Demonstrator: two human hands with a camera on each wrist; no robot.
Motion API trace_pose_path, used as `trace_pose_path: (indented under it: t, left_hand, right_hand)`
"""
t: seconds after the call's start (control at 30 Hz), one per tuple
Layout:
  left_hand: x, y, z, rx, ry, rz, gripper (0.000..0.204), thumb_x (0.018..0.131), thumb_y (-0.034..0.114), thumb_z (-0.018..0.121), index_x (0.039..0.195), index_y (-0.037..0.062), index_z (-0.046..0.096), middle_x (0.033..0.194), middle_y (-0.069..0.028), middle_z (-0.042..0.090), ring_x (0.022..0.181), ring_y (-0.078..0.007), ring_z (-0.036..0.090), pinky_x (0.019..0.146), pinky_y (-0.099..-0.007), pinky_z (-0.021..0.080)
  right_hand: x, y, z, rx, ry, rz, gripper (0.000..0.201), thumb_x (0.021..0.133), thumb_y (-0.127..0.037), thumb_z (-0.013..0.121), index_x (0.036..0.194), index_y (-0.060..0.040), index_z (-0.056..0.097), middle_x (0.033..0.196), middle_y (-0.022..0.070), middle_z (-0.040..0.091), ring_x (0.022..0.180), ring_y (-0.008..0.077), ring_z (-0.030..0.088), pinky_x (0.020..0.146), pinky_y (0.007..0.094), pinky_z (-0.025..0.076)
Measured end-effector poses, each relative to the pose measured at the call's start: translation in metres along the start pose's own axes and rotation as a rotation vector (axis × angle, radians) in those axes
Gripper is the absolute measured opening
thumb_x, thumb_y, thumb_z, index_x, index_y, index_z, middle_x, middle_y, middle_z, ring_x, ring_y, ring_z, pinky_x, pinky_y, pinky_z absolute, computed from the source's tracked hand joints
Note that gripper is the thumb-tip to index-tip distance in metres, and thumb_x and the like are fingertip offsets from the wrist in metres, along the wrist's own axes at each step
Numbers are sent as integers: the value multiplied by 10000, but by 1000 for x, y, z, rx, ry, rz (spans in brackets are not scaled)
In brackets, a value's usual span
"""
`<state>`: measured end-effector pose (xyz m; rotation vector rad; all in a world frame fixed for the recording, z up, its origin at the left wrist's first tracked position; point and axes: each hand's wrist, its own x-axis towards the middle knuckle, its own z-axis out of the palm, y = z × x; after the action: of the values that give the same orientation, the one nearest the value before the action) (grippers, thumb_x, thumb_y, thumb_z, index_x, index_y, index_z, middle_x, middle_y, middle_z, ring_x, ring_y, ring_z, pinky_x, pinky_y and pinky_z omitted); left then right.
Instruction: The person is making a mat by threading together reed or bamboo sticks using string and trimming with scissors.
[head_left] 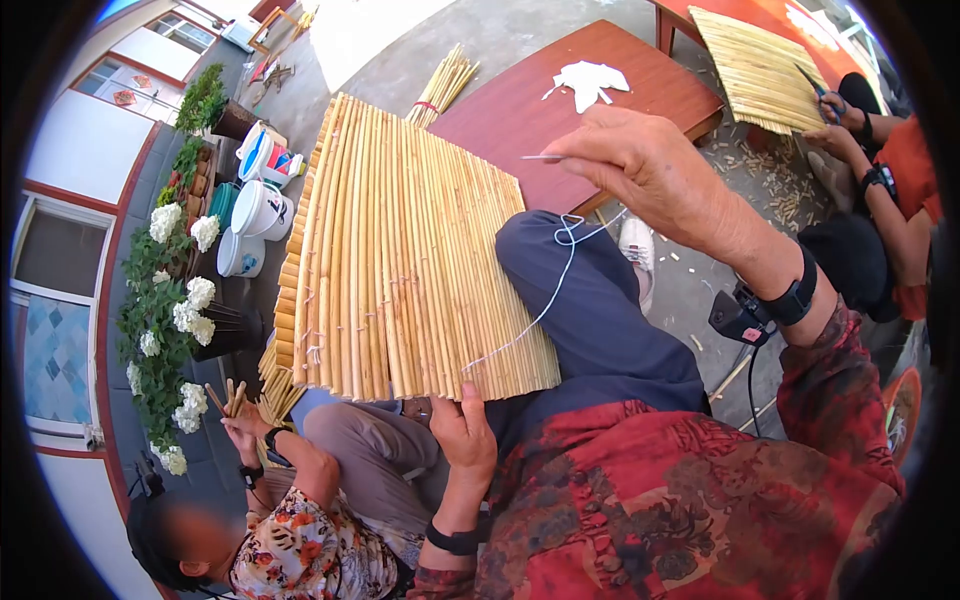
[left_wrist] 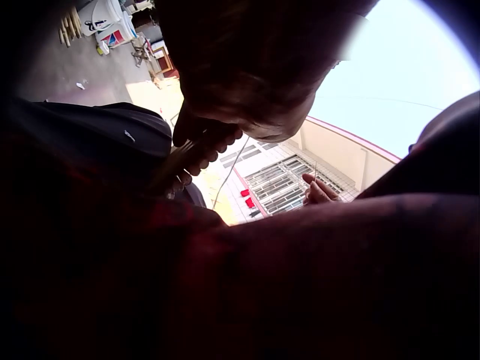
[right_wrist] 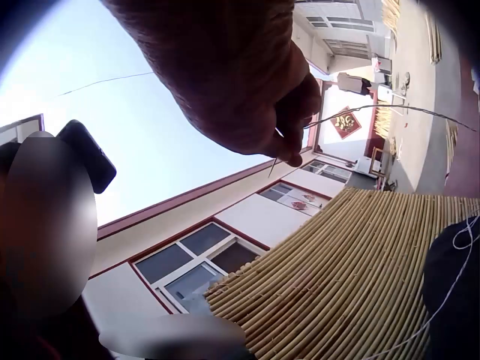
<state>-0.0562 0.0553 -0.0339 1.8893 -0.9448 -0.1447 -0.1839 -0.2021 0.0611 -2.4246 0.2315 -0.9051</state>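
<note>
A mat of straw-coloured stalks (head_left: 410, 260) lies across the person's lap, sewn with rows of thread. The left hand (head_left: 465, 435) grips its near edge, thumb on top where a white thread (head_left: 553, 297) comes out; in the left wrist view the left hand (left_wrist: 247, 82) is dark above the stalk ends (left_wrist: 214, 150). Raised above the knee at the right, the right hand (head_left: 665, 180) pinches a thin needle (head_left: 543, 157) between thumb and fingers. The thread hangs in a loop over the knee. In the right wrist view the right hand (right_wrist: 240, 82) is above the mat (right_wrist: 352, 262).
A red-brown table (head_left: 560, 100) with white scraps (head_left: 590, 82) stands beyond the knee. A seated person (head_left: 300, 520) holds short sticks at the lower left; another works on a second mat (head_left: 760, 75) at upper right. White buckets (head_left: 262, 210) and flowers (head_left: 190, 315) line the left.
</note>
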Motion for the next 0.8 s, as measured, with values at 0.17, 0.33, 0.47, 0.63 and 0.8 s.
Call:
trace_pose_path:
  t: [0.17, 0.33, 0.47, 0.63, 0.8]
  left_hand:
    - [30, 3, -20, -231, 51, -119, 340, 937, 151, 363, 1174, -84, 429, 1071, -144, 554, 956, -172, 520, 835, -284, 396]
    - [43, 0, -31, -294, 76, -154, 345, 948, 154, 343, 1186, -82, 421, 1112, -137, 529, 987, -164, 499, 858, -278, 384]
    - [43, 3, -26, -335, 138, -174, 360, 950, 179, 353, 1185, -87, 417, 1108, -131, 525, 984, -158, 496, 863, -276, 382]
    - [36, 4, -25, -288, 147, -82, 422, 952, 255, 330, 1183, -88, 415, 1106, -133, 522, 960, -163, 508, 841, -273, 391]
    - [37, 13, -23, -371, 252, -233, 407, 949, 239, 318, 1151, -94, 438, 1048, -152, 551, 907, -190, 537, 790, -281, 413]
  right_hand:
    - [-8, -35, 67, 581, -334, 196, 218, 809, -87, 596, 1022, -42, 573, 734, 124, 602, 665, 235, 619, 611, 296, 473]
    - [8, -36, 126, 710, -387, 256, 194, 821, -164, 566, 964, -35, 588, 721, 169, 613, 701, 320, 617, 631, 365, 490]
    - [11, -33, 152, 651, -214, 107, 207, 837, -208, 543, 936, -36, 602, 741, 158, 620, 705, 316, 616, 637, 370, 491]
    - [3, -32, 155, 660, -151, 40, 203, 841, -205, 538, 972, -64, 603, 821, 137, 631, 738, 303, 616, 639, 368, 494]
    - [0, -32, 153, 581, -256, 11, 208, 847, -178, 537, 1016, -85, 616, 845, 102, 622, 738, 264, 611, 632, 335, 496]
